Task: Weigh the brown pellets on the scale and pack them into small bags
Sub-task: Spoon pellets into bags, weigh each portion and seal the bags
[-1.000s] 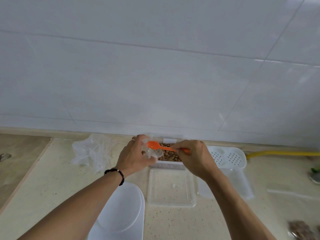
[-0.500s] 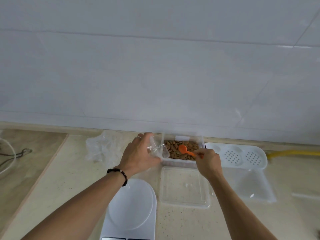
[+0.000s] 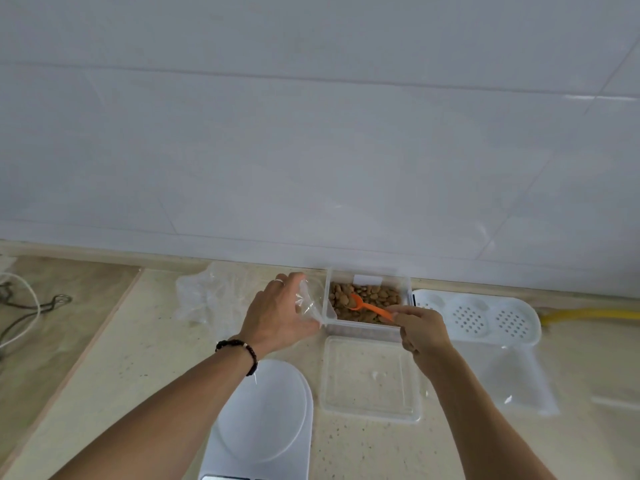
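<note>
No words or numbers can be read. The white label on the pellet box looks blank.

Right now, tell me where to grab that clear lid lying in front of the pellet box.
Take the clear lid by its raised rim on the near edge, coming from the front. It lies flat with nothing on it, so only the rim gives purchase; the pellet box crowds its far edge and the scale its left.
</note>
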`<state>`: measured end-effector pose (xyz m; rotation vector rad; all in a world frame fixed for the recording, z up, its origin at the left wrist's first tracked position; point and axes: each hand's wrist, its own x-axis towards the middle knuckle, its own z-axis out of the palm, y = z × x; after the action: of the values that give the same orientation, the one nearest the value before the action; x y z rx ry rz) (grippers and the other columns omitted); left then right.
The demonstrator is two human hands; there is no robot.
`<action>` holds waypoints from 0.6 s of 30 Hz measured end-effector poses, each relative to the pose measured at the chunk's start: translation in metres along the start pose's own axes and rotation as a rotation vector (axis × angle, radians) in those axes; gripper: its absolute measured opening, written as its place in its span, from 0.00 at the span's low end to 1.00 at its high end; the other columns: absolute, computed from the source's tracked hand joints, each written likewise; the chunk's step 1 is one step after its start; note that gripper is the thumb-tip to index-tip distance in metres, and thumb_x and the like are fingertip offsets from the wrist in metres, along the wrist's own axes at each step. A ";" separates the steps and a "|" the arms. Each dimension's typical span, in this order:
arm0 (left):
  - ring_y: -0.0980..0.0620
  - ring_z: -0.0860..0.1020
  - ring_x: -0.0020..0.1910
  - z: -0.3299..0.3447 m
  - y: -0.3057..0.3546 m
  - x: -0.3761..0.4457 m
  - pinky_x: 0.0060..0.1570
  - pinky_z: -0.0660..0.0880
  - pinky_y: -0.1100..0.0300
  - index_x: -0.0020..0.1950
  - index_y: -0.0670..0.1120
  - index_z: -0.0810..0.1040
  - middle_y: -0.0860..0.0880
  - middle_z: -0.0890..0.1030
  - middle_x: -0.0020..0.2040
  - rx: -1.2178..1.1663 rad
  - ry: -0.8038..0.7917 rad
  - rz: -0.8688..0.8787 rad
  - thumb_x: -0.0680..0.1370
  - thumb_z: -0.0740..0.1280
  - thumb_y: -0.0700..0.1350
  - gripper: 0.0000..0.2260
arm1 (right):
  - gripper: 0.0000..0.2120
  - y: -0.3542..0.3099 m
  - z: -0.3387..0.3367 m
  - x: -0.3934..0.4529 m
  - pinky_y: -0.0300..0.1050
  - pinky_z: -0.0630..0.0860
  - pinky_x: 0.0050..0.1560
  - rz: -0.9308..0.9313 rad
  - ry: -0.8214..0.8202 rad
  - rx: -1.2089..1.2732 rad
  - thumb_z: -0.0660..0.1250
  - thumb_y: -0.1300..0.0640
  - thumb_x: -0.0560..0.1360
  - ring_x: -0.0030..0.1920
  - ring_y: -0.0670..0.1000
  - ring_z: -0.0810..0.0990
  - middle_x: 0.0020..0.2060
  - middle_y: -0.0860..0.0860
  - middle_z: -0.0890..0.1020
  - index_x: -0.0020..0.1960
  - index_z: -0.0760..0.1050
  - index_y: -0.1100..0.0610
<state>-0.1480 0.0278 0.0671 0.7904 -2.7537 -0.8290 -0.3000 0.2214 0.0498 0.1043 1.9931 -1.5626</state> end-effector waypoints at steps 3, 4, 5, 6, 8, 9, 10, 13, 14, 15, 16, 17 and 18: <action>0.55 0.77 0.47 0.005 0.001 0.003 0.51 0.75 0.55 0.64 0.54 0.66 0.54 0.72 0.52 -0.001 -0.002 -0.002 0.65 0.73 0.53 0.30 | 0.09 -0.001 -0.009 -0.004 0.37 0.59 0.20 -0.010 -0.010 0.057 0.62 0.71 0.75 0.20 0.46 0.62 0.36 0.62 0.75 0.49 0.81 0.66; 0.55 0.77 0.47 0.006 0.002 0.004 0.51 0.75 0.55 0.64 0.54 0.67 0.54 0.72 0.52 -0.001 -0.003 -0.001 0.65 0.73 0.53 0.30 | 0.09 -0.002 -0.012 -0.006 0.37 0.59 0.20 -0.017 -0.014 0.073 0.63 0.71 0.75 0.21 0.46 0.62 0.36 0.62 0.75 0.48 0.81 0.65; 0.55 0.76 0.47 0.007 0.003 0.005 0.51 0.75 0.55 0.64 0.54 0.66 0.55 0.71 0.52 -0.003 -0.004 0.000 0.65 0.73 0.54 0.30 | 0.09 -0.005 -0.015 -0.008 0.37 0.59 0.20 -0.026 -0.019 0.086 0.63 0.71 0.75 0.21 0.46 0.62 0.36 0.61 0.74 0.47 0.81 0.65; 0.55 0.76 0.47 0.008 0.005 0.007 0.50 0.75 0.54 0.64 0.54 0.66 0.55 0.71 0.52 -0.007 -0.006 0.002 0.65 0.73 0.54 0.30 | 0.09 -0.009 -0.019 -0.011 0.37 0.59 0.20 -0.038 -0.023 0.096 0.63 0.71 0.75 0.22 0.47 0.62 0.35 0.60 0.74 0.47 0.81 0.65; 0.54 0.76 0.48 0.008 0.009 0.010 0.49 0.76 0.54 0.63 0.55 0.66 0.55 0.71 0.52 -0.024 -0.010 0.003 0.64 0.73 0.54 0.31 | 0.08 -0.019 -0.025 -0.018 0.38 0.58 0.21 -0.081 -0.037 0.108 0.64 0.71 0.74 0.23 0.47 0.61 0.32 0.58 0.71 0.47 0.82 0.65; 0.54 0.77 0.48 0.008 0.011 0.012 0.48 0.76 0.54 0.63 0.55 0.66 0.55 0.71 0.52 -0.032 -0.011 0.005 0.63 0.73 0.54 0.31 | 0.08 -0.026 -0.027 -0.022 0.38 0.57 0.21 -0.114 -0.046 0.103 0.65 0.71 0.74 0.23 0.48 0.60 0.31 0.57 0.70 0.47 0.82 0.65; 0.54 0.77 0.48 0.008 0.014 0.013 0.47 0.76 0.54 0.63 0.55 0.66 0.54 0.71 0.52 -0.038 -0.008 0.006 0.63 0.73 0.54 0.31 | 0.08 -0.033 -0.028 -0.026 0.38 0.56 0.21 -0.153 -0.052 0.079 0.65 0.71 0.74 0.22 0.48 0.60 0.30 0.56 0.70 0.46 0.82 0.64; 0.54 0.76 0.48 0.008 0.023 0.016 0.46 0.77 0.54 0.63 0.55 0.65 0.54 0.71 0.53 -0.051 0.031 0.003 0.64 0.73 0.55 0.30 | 0.09 -0.055 -0.026 -0.045 0.36 0.58 0.22 -0.284 -0.083 -0.047 0.64 0.70 0.74 0.20 0.45 0.63 0.23 0.50 0.73 0.46 0.83 0.63; 0.54 0.76 0.49 0.007 0.026 0.017 0.46 0.77 0.54 0.64 0.55 0.65 0.53 0.71 0.54 -0.053 0.043 0.000 0.65 0.73 0.56 0.31 | 0.10 -0.062 -0.023 -0.052 0.34 0.61 0.22 -0.332 -0.100 -0.109 0.64 0.70 0.74 0.20 0.43 0.67 0.22 0.46 0.75 0.46 0.83 0.62; 0.54 0.75 0.50 0.007 0.028 0.017 0.46 0.76 0.55 0.65 0.54 0.64 0.53 0.71 0.54 -0.054 0.054 -0.001 0.65 0.72 0.57 0.32 | 0.10 -0.069 -0.019 -0.060 0.31 0.65 0.24 -0.392 -0.113 -0.212 0.64 0.69 0.74 0.22 0.41 0.71 0.25 0.43 0.78 0.47 0.84 0.60; 0.53 0.75 0.50 0.006 0.031 0.017 0.47 0.76 0.55 0.66 0.54 0.64 0.53 0.71 0.54 -0.060 0.065 0.003 0.64 0.71 0.60 0.34 | 0.11 -0.074 -0.015 -0.066 0.29 0.67 0.28 -0.470 -0.117 -0.358 0.64 0.67 0.74 0.26 0.39 0.75 0.29 0.42 0.81 0.47 0.84 0.57; 0.53 0.75 0.50 0.005 0.033 0.016 0.47 0.76 0.55 0.67 0.53 0.63 0.53 0.71 0.54 -0.067 0.074 0.012 0.63 0.70 0.63 0.36 | 0.12 -0.077 -0.011 -0.072 0.28 0.69 0.31 -0.558 -0.115 -0.520 0.64 0.65 0.74 0.31 0.38 0.77 0.34 0.41 0.83 0.47 0.85 0.54; 0.53 0.75 0.51 0.005 0.034 0.016 0.48 0.76 0.54 0.68 0.53 0.63 0.53 0.71 0.55 -0.069 0.079 0.025 0.62 0.68 0.65 0.38 | 0.13 -0.079 -0.007 -0.077 0.27 0.69 0.34 -0.648 -0.104 -0.660 0.64 0.64 0.74 0.36 0.39 0.78 0.39 0.42 0.84 0.47 0.85 0.52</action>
<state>-0.1777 0.0459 0.0818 0.7583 -2.6455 -0.8637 -0.2721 0.2260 0.1568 -0.9396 2.4793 -1.1086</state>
